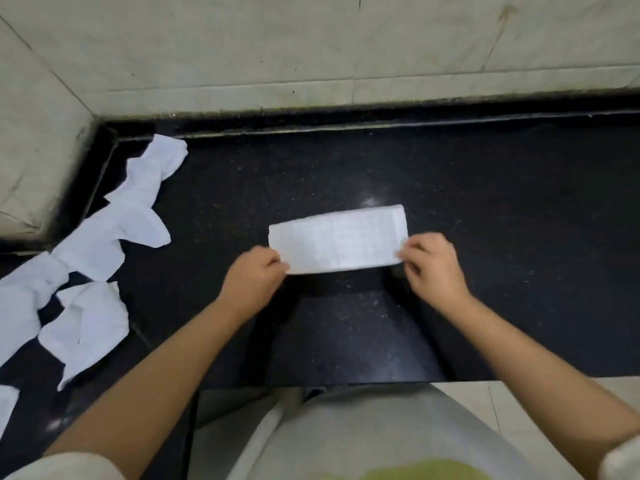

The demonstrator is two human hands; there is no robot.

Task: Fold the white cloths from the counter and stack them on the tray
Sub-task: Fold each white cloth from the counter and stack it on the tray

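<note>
Nearest, the left hand [254, 277] and right hand [431, 263] each pinch a near corner of the folded cloth [337, 239] with curled fingers, likely to keep its edges aligned for another fold on the dark surface [485, 202]. Farther left, crumpled cloths [114, 237] wait unfolded; no tray is visible.

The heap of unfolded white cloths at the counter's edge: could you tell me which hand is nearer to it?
Left. The left hand pinches the folded cloth's near-left corner, on the side facing the heap of unfolded cloths; the right hand pinches its right end, farther away.
</note>
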